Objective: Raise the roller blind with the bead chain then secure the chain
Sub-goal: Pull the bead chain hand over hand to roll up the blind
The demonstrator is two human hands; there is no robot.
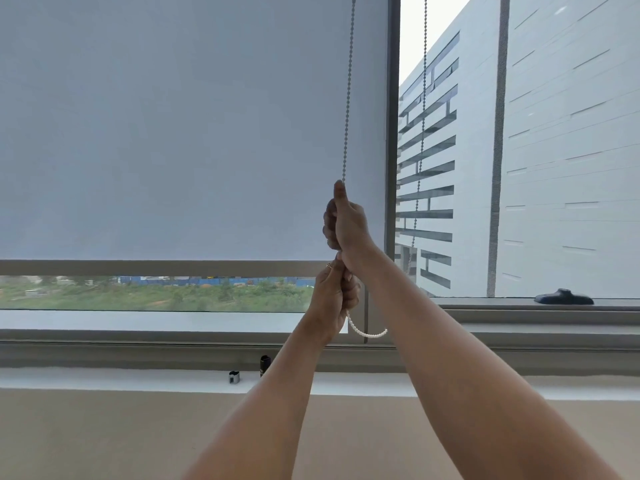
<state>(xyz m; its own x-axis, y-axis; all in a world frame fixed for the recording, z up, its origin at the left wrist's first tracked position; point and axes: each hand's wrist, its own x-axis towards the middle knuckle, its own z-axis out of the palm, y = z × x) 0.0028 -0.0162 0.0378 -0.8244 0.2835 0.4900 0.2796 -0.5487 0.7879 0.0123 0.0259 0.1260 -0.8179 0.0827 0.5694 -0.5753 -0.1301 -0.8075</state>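
1. Our right hand (pixel 347 221) closed in a fist round the bead chain (pixel 348 98); our left hand (pixel 333 292) clenched it just below.
2. The roller blind (pixel 173 133) hung low, beside the chain.
3. A dark object (pixel 563 297) lay on the right sill (pixel 485 303).

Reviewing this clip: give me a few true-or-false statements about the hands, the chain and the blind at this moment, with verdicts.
1. Both hands grip the bead chain, the right hand above the left hand. True.
2. The roller blind is fully raised. False: it covers most of its pane, and only a strip of greenery shows below its bottom rail.
3. A loop of the chain hangs below the left hand. True.
4. The right pane is covered by a blind too. False: it is uncovered and shows a building.
5. A dark object lies on the right-hand sill. True.
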